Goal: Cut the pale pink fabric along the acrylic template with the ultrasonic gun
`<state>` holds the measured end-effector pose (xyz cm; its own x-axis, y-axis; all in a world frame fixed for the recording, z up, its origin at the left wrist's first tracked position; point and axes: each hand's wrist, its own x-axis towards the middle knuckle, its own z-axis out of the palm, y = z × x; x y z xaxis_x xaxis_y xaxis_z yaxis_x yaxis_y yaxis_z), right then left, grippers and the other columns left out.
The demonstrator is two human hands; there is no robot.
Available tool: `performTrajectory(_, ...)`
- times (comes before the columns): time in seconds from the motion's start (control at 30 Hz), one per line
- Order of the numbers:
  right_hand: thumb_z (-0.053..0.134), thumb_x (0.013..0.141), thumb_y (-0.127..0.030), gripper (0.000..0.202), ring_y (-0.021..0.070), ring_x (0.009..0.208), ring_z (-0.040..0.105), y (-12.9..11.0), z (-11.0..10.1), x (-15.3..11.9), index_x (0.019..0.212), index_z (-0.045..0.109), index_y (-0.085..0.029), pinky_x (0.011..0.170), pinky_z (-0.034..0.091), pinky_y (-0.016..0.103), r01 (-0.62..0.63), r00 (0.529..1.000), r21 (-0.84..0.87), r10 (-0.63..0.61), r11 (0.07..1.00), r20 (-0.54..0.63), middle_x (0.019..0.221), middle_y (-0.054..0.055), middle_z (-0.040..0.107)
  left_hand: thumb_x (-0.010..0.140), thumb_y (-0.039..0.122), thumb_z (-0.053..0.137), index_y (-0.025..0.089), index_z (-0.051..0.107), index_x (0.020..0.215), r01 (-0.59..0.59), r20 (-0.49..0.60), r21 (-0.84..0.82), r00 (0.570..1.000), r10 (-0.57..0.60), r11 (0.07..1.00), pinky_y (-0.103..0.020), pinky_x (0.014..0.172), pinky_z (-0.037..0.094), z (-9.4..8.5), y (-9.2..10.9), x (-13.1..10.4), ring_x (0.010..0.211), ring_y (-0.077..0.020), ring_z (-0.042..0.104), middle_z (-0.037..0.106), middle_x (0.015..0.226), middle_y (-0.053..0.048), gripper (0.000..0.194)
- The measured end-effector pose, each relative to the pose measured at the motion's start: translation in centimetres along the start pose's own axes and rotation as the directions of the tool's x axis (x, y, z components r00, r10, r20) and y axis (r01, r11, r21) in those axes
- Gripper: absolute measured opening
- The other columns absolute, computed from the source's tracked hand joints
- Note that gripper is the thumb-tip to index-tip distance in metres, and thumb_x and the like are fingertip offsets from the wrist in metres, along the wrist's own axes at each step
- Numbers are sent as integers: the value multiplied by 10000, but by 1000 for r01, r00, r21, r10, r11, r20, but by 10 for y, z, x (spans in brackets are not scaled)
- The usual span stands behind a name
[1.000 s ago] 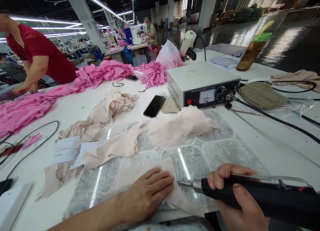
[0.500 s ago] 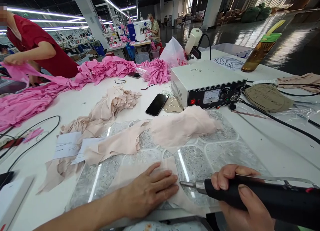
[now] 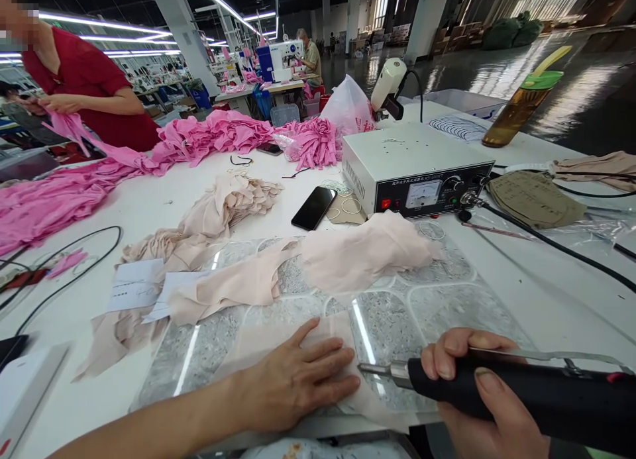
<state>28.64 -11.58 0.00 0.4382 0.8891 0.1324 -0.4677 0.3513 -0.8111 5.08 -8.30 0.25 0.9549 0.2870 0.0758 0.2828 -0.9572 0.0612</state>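
Observation:
My left hand lies flat with its fingers spread on a thin pale pink fabric piece, over a grey marbled board. My right hand is wrapped round a black handheld tool. The tool's metal tip points left and is close beside my left fingertips, at the fabric's right edge. Farther back on the board rest a pale fabric pile and a smaller stack of pale pieces.
A grey control box with a cable stands behind the board, near a black phone. Beige fabric and a paper slip lie left. Pink fabric runs along the far edge, where a person in red handles it. A bottle stands back right.
The camera view has shifted slightly. The person in red has raised their hands with the pink fabric. My hands and the tool have hardly moved.

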Motion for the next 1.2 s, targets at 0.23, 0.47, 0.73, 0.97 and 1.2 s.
performTrajectory(0.23, 622, 777, -248, 74, 100, 529, 487, 2, 0, 0, 841, 594, -225, 465, 482, 257, -9, 1000, 10, 9, 1000, -16, 708, -18, 498, 1010, 181, 433, 201, 545, 1279, -1, -22, 4, 1000, 1, 1000, -486, 1179, 60, 1, -1, 1, 1266, -221, 460, 558, 1322, -62, 291)
performTrajectory(0.47, 619, 764, -255, 81, 102, 525, 474, 0, -3, -3, 827, 580, -221, 452, 475, 255, -3, 999, 2, 3, 1000, -43, 703, -21, 481, 995, 175, 464, 196, 559, 1252, 10, -37, -11, 999, -10, 1000, -505, 1176, 104, -1, 0, 2, 1245, -222, 480, 579, 1290, -72, 275)
performTrajectory(0.73, 642, 772, -269, 92, 105, 519, 476, -4, 1, -6, 827, 585, -223, 443, 482, 262, 8, 1000, -23, -8, 1000, -23, 696, -20, 490, 1003, 177, 446, 199, 564, 1242, 12, -27, -16, 1000, -12, 1000, -519, 1168, 128, 0, 0, 3, 1243, -225, 481, 584, 1283, -84, 268)
performTrajectory(0.97, 593, 825, -248, 69, 117, 533, 498, 1, -12, -4, 893, 582, -236, 458, 501, 294, 26, 994, -49, -21, 998, 108, 733, -10, 491, 1000, 179, 454, 184, 562, 1240, 5, -33, -16, 999, -5, 1000, -516, 1170, 95, -2, 0, 5, 1219, -224, 492, 587, 1266, -75, 263)
performTrajectory(1.2, 628, 814, -280, 79, 119, 529, 503, 0, -14, -2, 842, 569, -235, 466, 524, 314, 17, 990, -93, -3, 996, 144, 728, -12, 485, 1007, 188, 438, 199, 566, 1241, 16, -38, -20, 999, -17, 1000, -517, 1168, 141, -2, 1, 5, 1206, -215, 505, 597, 1254, -77, 267)
